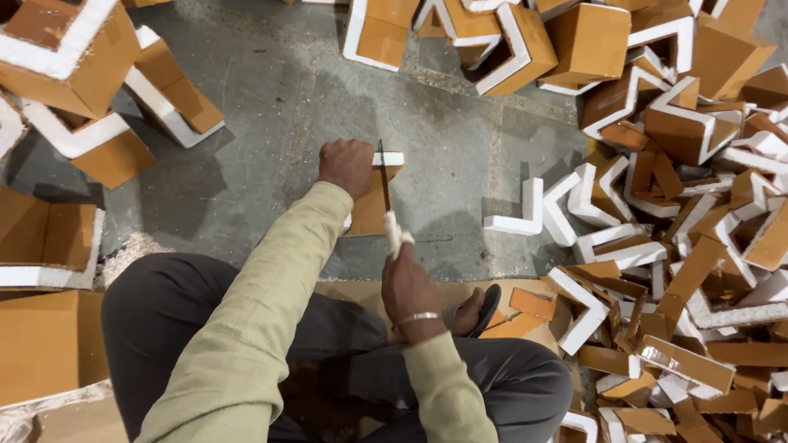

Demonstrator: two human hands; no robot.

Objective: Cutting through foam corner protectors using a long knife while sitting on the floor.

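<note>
A person sits cross-legged on a grey concrete floor [310, 100], seen from above, working on a small corner piece [373, 201] of white foam faced with brown cardboard. The left hand [346, 166] rests on top of the piece, fingers curled down over its upper edge and pressing it to the floor. The right hand [410, 291], a metal bracelet [418, 318] at its wrist, is closed around the white-wrapped handle of a long knife [387, 197]; the thin dark blade runs up from the fist and lies against the right side of the piece, just beside the left hand. The piece stands directly in front of the person's knees, between the two hands.

A bare white foam angle [518, 213] lies on the floor a little to the right of the work. Beyond it, a deep heap of small foam-and-cardboard offcuts [731, 280] fills the right side of the view. Larger corner blocks [48, 49] of the same material are stacked along the left and across the top. A dark sandal [487, 308] shows beside the right wrist. The person wears pale green sleeves and dark trousers.
</note>
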